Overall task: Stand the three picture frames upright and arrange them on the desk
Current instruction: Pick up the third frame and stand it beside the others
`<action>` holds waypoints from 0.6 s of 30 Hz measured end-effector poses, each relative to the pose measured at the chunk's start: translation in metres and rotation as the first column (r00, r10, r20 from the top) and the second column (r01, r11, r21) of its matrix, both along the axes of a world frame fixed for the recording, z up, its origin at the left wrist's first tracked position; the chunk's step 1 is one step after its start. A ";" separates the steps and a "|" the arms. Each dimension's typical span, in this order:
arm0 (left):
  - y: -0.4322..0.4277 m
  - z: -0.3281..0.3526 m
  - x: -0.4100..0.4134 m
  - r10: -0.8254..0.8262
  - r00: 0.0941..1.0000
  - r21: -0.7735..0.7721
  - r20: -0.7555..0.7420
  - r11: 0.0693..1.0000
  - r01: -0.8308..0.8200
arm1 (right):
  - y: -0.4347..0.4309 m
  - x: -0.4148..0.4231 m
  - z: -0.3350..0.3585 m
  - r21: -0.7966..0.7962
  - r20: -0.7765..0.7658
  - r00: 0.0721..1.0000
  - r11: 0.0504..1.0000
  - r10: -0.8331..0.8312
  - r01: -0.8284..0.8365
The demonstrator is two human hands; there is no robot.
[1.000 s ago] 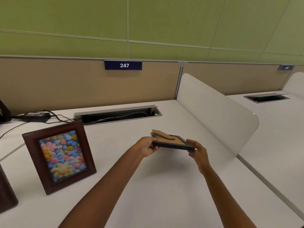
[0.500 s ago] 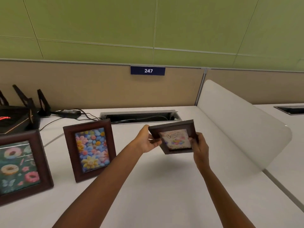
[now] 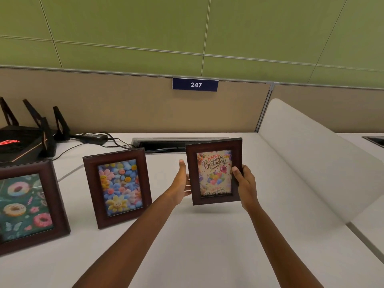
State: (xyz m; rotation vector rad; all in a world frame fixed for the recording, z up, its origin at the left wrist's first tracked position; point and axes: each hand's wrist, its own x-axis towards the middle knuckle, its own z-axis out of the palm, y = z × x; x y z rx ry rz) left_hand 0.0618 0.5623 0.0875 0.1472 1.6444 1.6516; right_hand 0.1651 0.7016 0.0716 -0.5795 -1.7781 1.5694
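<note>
Dark wood birthday frame [image 3: 214, 171] is up off the white worktop [image 3: 207, 246], held upright between both hands. Right hand [image 3: 246, 183] has its fingers [image 3: 236, 172] curled tight round the right edge, thumb on the front. Left hand [image 3: 182, 179] looks mostly flat and open, just pressing the left edge. Flower frame [image 3: 117, 187] and donut frame [image 3: 27, 206] already stand to the left.

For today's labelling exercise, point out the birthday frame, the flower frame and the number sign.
birthday frame [image 3: 214, 154]: head view, on its picture.
flower frame [image 3: 119, 187]: head view, on its picture.
number sign [image 3: 195, 85]: head view, on the digits 247.
</note>
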 end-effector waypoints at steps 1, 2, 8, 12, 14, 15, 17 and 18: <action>0.003 -0.001 -0.001 0.007 1.000 0.039 -0.001 0.999 -0.007 | 0.000 -0.002 -0.002 -0.025 0.001 1.000 1.000 0.016 -0.016; 0.005 -0.002 -0.001 0.019 1.000 0.079 -0.006 0.997 -0.019 | 0.000 -0.003 -0.005 -0.046 0.007 1.000 0.999 0.028 -0.028; 0.012 -0.013 -0.006 0.056 0.998 0.190 0.033 0.980 -0.062 | 0.002 -0.013 -0.018 -0.118 0.050 0.998 0.993 0.031 -0.025; 0.016 -0.022 -0.008 0.089 0.995 0.184 0.040 0.978 -0.095 | 0.006 -0.019 -0.025 -0.131 0.072 0.997 0.991 0.030 -0.020; 0.018 -0.024 -0.009 0.097 0.995 0.187 0.032 0.977 -0.101 | 0.007 -0.022 -0.029 -0.139 0.082 0.996 0.990 0.036 -0.024; 0.018 -0.024 -0.010 0.097 0.995 0.189 0.024 0.977 -0.100 | 0.007 -0.023 -0.031 -0.143 0.087 0.995 0.989 0.039 -0.026; 0.018 -0.026 -0.012 0.092 0.996 0.190 0.013 0.977 -0.093 | 0.006 -0.026 -0.034 -0.154 0.091 0.995 0.988 0.045 -0.030; 0.018 -0.028 -0.013 0.088 0.996 0.191 0.011 0.978 -0.088 | 0.006 -0.027 -0.036 -0.160 0.091 0.995 0.987 0.047 -0.032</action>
